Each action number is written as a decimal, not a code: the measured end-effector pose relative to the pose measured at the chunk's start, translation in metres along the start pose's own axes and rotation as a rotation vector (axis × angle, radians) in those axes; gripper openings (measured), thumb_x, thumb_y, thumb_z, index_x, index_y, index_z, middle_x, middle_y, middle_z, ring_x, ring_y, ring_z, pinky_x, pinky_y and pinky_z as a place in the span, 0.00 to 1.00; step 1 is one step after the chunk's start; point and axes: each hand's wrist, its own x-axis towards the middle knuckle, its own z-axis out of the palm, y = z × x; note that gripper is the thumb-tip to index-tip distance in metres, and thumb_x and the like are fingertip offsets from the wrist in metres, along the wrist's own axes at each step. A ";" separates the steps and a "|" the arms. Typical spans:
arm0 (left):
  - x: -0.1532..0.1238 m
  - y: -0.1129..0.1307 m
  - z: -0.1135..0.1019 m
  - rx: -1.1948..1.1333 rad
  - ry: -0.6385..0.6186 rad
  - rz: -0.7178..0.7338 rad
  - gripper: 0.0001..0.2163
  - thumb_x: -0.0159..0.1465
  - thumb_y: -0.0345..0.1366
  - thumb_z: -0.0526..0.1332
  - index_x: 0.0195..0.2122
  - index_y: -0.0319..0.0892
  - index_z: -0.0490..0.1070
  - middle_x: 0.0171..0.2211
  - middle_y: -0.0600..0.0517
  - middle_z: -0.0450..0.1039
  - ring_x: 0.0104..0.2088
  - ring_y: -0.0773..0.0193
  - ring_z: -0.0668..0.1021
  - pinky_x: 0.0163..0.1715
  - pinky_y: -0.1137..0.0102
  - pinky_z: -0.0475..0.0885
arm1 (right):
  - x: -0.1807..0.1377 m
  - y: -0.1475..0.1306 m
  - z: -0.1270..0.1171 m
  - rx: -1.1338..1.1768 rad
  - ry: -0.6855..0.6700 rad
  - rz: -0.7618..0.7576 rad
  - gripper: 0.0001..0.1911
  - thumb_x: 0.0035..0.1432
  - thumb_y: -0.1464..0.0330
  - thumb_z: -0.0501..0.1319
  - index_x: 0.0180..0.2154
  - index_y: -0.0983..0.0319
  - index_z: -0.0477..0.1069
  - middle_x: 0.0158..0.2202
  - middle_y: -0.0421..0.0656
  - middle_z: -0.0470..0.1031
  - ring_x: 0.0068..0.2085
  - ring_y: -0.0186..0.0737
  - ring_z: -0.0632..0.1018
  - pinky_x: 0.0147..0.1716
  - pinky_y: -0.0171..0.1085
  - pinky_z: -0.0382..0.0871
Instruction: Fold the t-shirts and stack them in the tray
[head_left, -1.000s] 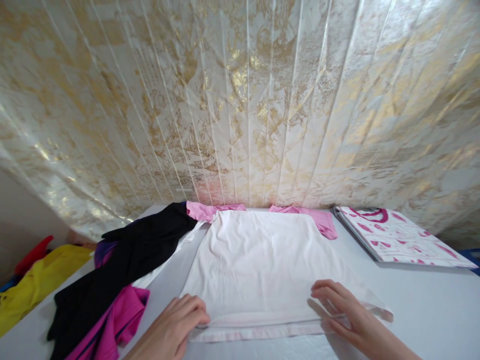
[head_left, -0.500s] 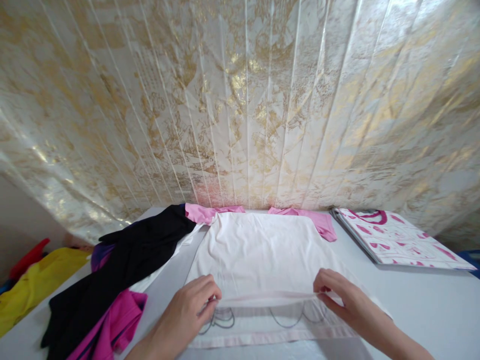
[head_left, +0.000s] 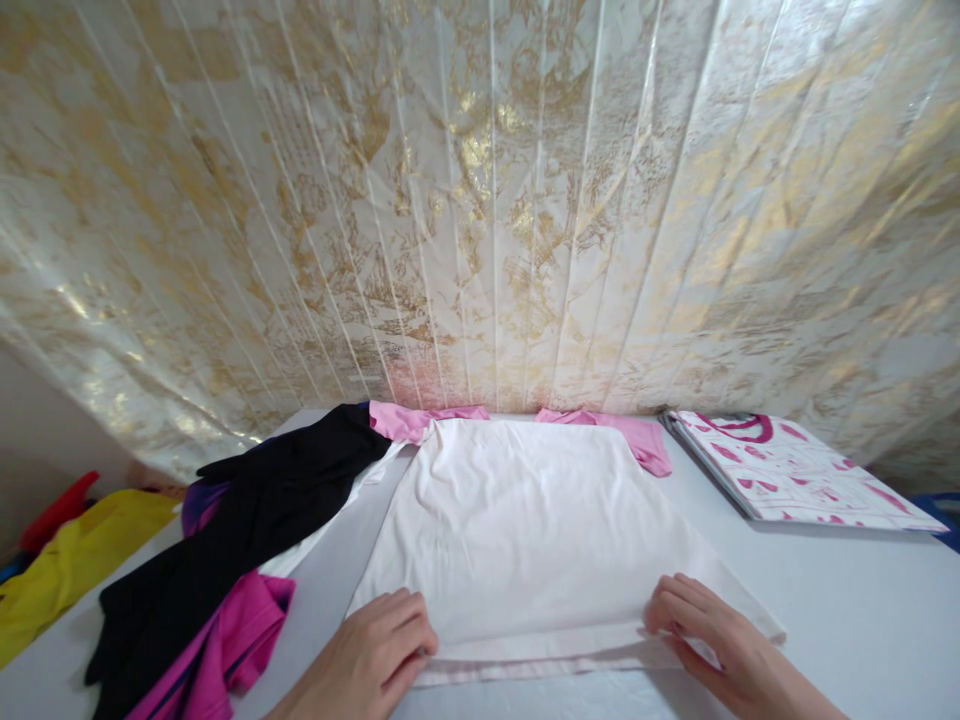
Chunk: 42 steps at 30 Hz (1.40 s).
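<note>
I am holding the near hem of a white shirt with both bare hands, the shirt lying spread on a white table straight ahead of me. My left hand is closing thumb and fingers on the hem near the shirt's left corner; my right hand is curling its fingers on that hem, short of the right corner. A second hem edge is showing just below. Pink sleeves are poking out at the shirt's far end. Left of the shirt, a black garment is lying above magenta cloth; farther left of it, yellow cloth is showing. Right of the shirt's far end, a folded pink-and-white garment is resting. Behind the shirt, a gold-patterned sheet is hanging.
</note>
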 end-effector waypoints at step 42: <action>-0.002 0.019 0.003 -0.052 0.005 0.021 0.18 0.51 0.16 0.51 0.36 0.44 0.65 0.38 0.52 0.68 0.39 0.61 0.70 0.40 0.68 0.63 | 0.081 -0.079 0.049 0.002 -0.104 -0.155 0.23 0.53 0.82 0.53 0.46 0.54 0.71 0.43 0.43 0.70 0.41 0.41 0.71 0.42 0.40 0.65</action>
